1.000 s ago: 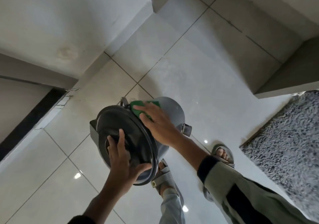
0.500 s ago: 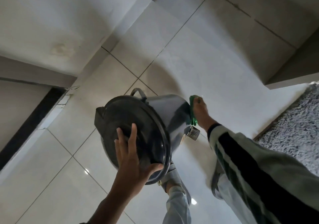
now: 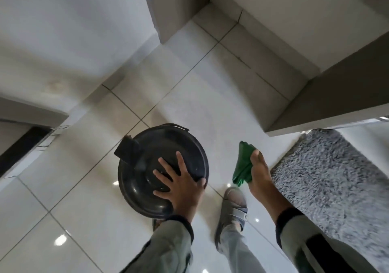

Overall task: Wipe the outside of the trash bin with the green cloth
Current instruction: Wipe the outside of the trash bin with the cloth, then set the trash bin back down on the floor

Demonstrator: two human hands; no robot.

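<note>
A round trash bin [image 3: 145, 157] with a dark glossy lid stands upright on the white tiled floor, seen from straight above. My left hand [image 3: 179, 186] lies flat on the lid with fingers spread and the thumb hooked over the rim. Off to the bin's right, my right hand [image 3: 260, 176] is held in the air, apart from the bin, fingers closed on the crumpled green cloth [image 3: 243, 163]. The bin's side walls are hidden beneath the lid.
A shaggy grey rug [image 3: 328, 180] lies at the right. My foot in a grey sandal [image 3: 232, 211] stands between bin and rug. Walls and a corner pillar [image 3: 174, 9] close the far side; a dark door threshold [image 3: 23, 144] is at the left.
The bin went from tilted to upright, its lid now facing up. My right hand with the cloth came off the bin's side and now hovers to its right.
</note>
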